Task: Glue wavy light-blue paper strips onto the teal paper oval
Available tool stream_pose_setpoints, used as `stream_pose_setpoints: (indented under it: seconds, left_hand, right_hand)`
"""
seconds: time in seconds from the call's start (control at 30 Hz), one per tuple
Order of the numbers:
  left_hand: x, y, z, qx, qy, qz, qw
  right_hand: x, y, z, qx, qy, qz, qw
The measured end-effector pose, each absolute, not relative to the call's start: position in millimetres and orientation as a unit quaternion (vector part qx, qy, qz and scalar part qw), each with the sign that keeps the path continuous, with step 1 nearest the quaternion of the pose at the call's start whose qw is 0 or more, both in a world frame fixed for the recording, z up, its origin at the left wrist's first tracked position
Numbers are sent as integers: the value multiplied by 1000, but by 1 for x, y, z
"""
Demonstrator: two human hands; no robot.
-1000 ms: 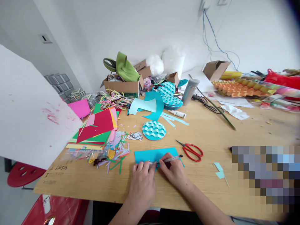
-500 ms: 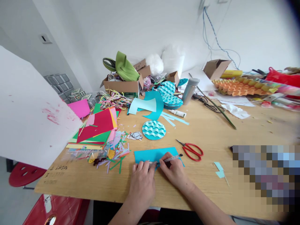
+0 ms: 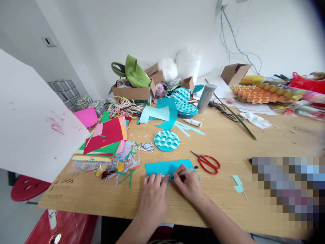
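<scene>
A sheet of blue paper (image 3: 162,166) lies flat at the near edge of the table. My left hand (image 3: 154,193) rests on its lower left part, fingers lying flat and pressing down. Partly hidden under those fingertips is a small greyish piece (image 3: 165,177), too covered to name. My right hand (image 3: 188,184) grips a pen (image 3: 186,171), its tip down beside that piece on the blue paper. Red-handled scissors (image 3: 208,164) lie open just right of the sheet. Beyond the sheet sits a blue disc (image 3: 167,140) with pale wavy strips, and a fish cutout (image 3: 146,146) is left of it.
Coloured paper sheets (image 3: 104,135) and paper scraps (image 3: 130,164) cover the left side. Farther back stand a grey bottle (image 3: 207,98), a glue tube (image 3: 193,122) and a cardboard box (image 3: 132,94). An orange egg tray (image 3: 264,95) and a green stick (image 3: 236,117) lie at right.
Almost nothing differs. Both hands stay at the same spot on the blue paper, the pen still in my right hand; the view has shifted very slightly.
</scene>
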State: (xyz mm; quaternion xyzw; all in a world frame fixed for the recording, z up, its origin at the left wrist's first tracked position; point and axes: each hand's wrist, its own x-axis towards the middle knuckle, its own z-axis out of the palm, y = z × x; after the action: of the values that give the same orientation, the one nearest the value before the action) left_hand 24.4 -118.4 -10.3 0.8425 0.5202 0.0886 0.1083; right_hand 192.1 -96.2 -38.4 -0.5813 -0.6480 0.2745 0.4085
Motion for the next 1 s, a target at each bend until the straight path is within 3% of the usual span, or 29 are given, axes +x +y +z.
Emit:
stream_pose_setpoints:
  seconds: [0.33,0.67,1.0]
  left_hand:
    - [24,-119,-10,845,515,98,105]
    - [19,-99,9,861,486,66,137]
    - [-2,-75,39,884,449,-24,128]
  right_hand:
    - [195,-97,-43,-575,-656,267,409]
    - [193,-97,-27,-550,-618,190,529]
    - [192,-97,-29,-541,-607,269,517]
